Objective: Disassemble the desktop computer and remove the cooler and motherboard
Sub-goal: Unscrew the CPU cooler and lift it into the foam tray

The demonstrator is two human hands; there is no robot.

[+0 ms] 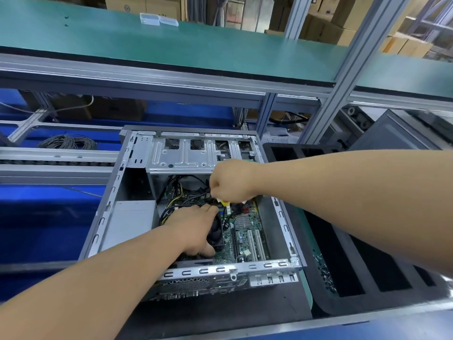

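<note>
The desktop computer case [193,200] lies on its side, open, on the bench between a blue mat and a black foam tray [343,241]. Inside it, the green motherboard [245,239] sits on the case floor, with the black fan cooler [217,233] mounted on it, left of centre.

The left hand [196,229] rests over the cooler, fingers spread across its top and thumb at its near edge; no firm clasp shows. The right hand [232,182] is curled tight, pinching a yellow-and-white connector [226,203] among the black cables [186,190] above the board.

Judgement: the cooler is rigid plastic over metal, moderately heavy; it should be held by its frame edges, not the blades. The board is thin, stiff and fragile, and should be lifted by its bare edges only. The cables are soft; pull at the plug, not the wire. The sheet-metal case rims look sharp.
</note>
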